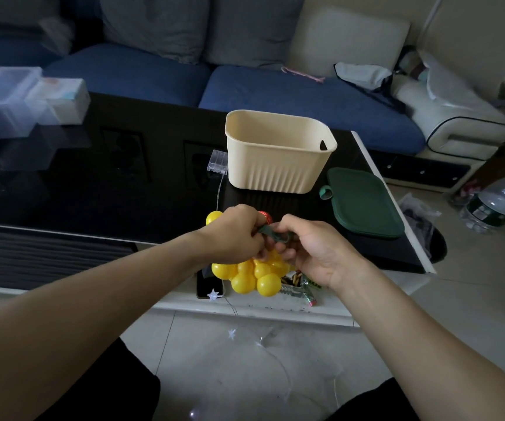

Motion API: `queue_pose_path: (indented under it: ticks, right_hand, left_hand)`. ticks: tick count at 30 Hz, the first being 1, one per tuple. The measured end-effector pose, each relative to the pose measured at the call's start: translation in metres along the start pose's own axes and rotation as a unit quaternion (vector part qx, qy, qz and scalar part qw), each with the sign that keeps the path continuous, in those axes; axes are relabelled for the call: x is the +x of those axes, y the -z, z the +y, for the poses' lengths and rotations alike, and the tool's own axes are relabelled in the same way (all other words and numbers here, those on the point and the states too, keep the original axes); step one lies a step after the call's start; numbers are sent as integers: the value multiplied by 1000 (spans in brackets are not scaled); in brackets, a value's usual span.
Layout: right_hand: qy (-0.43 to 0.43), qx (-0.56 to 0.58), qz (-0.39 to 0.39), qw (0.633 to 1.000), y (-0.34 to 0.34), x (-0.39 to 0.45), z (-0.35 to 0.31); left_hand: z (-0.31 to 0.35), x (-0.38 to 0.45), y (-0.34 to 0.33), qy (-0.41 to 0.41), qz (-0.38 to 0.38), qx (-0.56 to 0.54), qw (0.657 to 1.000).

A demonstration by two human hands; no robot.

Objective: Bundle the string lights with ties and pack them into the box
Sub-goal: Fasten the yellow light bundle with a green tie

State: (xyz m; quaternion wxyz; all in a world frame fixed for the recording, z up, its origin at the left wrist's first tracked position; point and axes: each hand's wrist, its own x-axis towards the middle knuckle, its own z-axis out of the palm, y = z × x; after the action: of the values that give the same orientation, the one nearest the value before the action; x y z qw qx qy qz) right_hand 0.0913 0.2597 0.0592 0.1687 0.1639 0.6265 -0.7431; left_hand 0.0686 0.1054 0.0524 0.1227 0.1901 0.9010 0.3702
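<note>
Both hands (268, 238) pinch green tie (268, 231) — seemingly round yellow ball lights (254, 273) | cream box (278, 153) behind

Both hands meet over the near edge of the desk (93, 192): the left hand (233, 235) and right hand (309, 253) pinch a dark green tie (268, 233) above a cluster of yellow ball lights (252, 276). Just beyond the hands stands a cream box (278, 165), with a green lid (363, 205) lying beside it, beyond the right hand.
</note>
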Motion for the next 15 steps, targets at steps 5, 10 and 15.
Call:
queue_pose_path:
  ticks: [5, 10, 15]
  right_hand:
    - [-3, 21, -3, 1000, -1, -1, -1]
    - [-1, 39, -6, 999, 1, -7, -5]
    - [0, 57, -23, 998, 5, -8, -9]
  left_hand:
    - [3, -1, -1, -11, 7, 10, 1000]
    - [5, 0, -1, -19, 1, -2, 1000]
    - [7, 2, -2, -22, -11, -23, 999]
